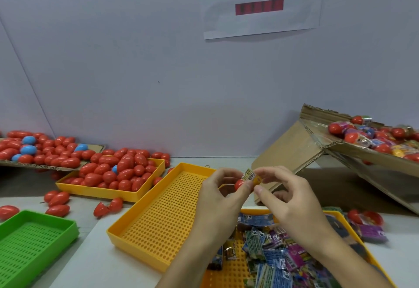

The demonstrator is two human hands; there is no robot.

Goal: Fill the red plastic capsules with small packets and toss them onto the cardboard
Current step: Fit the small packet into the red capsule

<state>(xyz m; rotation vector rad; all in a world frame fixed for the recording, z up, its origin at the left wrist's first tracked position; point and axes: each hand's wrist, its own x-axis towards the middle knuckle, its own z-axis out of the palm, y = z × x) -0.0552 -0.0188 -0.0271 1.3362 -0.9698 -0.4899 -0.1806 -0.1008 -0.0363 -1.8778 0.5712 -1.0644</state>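
Nearest the camera, a yellow tray (353, 222) holds a pile of packets (275, 258). Above its far edge, the left hand (223, 199) pinches a red capsule (239, 184) between thumb and fingers, and the right hand (288, 199) pinches a packet (252, 176) with a barcode, touching the capsule; whether the packet is partly inside cannot be told. Both hands have curled fingers closed on these items. Left of the hands lies an empty perforated tray (163, 215), and at the near left a green tray (34, 240). Loose capsules (57, 199) lie on the table between them. Farther left, another tray (158, 167) is heaped with capsules. Behind it, flat cardboard (56, 167) carries red and a few blue capsules (28, 140). At far right, a tilted box (292, 149) holds capsules and packets. A paper sign (260, 4) hangs on the wall.
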